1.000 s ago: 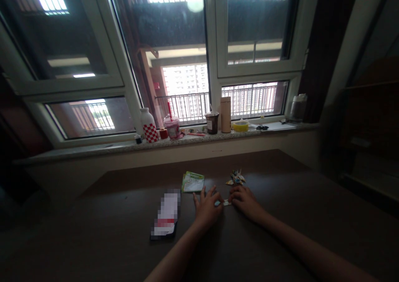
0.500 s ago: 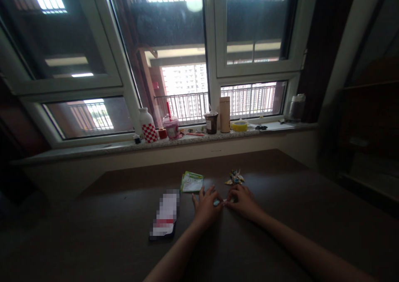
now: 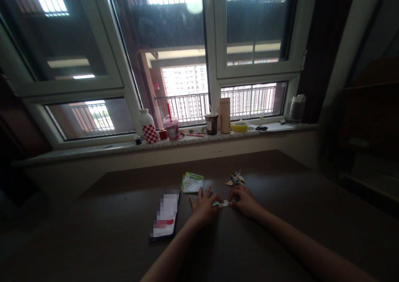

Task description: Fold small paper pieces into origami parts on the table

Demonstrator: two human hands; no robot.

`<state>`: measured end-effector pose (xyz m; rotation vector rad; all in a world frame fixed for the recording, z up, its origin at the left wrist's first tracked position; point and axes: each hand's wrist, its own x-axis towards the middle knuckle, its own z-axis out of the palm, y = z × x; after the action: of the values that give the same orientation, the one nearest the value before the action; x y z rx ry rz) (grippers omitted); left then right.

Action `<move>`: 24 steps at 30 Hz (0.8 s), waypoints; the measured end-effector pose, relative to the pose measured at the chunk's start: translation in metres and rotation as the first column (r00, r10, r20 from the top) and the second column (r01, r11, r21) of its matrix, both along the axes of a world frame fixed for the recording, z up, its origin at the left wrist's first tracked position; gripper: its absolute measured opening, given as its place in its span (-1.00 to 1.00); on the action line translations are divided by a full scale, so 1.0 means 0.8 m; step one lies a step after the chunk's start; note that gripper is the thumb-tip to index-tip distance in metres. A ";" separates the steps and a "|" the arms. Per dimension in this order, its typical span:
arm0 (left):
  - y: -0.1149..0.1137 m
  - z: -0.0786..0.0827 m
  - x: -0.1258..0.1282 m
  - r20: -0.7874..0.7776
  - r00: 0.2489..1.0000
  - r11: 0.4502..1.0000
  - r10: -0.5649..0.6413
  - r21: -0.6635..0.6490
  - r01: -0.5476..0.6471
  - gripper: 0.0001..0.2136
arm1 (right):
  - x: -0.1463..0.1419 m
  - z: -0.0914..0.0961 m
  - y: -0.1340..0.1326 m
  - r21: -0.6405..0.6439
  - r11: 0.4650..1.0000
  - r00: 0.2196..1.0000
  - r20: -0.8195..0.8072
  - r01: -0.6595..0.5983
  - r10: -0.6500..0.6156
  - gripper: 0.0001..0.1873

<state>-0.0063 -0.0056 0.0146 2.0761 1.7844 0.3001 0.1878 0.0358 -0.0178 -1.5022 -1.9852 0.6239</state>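
A small, pale strip of folded paper [image 3: 223, 204], with a bluish part at its left, lies low over the table between my hands. My left hand [image 3: 204, 206] pinches its left end between thumb and forefinger, the other fingers spread toward the table. At the right end, the fingertips of my right hand [image 3: 245, 201] are closed on it, partly hiding it. Just beyond my right hand sits a little heap of folded patterned paper pieces [image 3: 235, 178]. Green-and-white paper packets [image 3: 193, 183] lie beyond my left hand.
A phone [image 3: 166, 215] with a blurred screen lies left of my left hand on the dark table [image 3: 109, 215]. Along the windowsill [image 3: 187, 142] stand a checked white bottle [image 3: 149, 126], drink cups [image 3: 171, 128], a tan flask [image 3: 225, 115], yellow tape [image 3: 240, 127] and scissors [image 3: 261, 128].
My hands have drawn slightly apart, and more of the paper strip shows between them. The heap, packets and phone stay where they were.
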 end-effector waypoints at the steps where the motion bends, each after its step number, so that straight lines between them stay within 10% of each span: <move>1: -0.001 0.000 0.000 0.002 1.000 1.000 0.000 0.004 0.000 -0.73 | 0.001 -0.001 0.001 0.004 1.000 1.000 -0.004 -0.006 0.006 -0.83; 24: -0.013 -0.010 0.008 0.070 0.997 0.963 0.042 0.263 -0.059 -0.85 | 0.004 -0.005 -0.017 0.237 0.960 0.987 -0.027 -0.149 0.160 -0.89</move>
<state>-0.0002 -0.0156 0.0065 2.1718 1.8462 0.6445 0.1908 0.0221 -0.0219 -1.1902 -2.0737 0.4626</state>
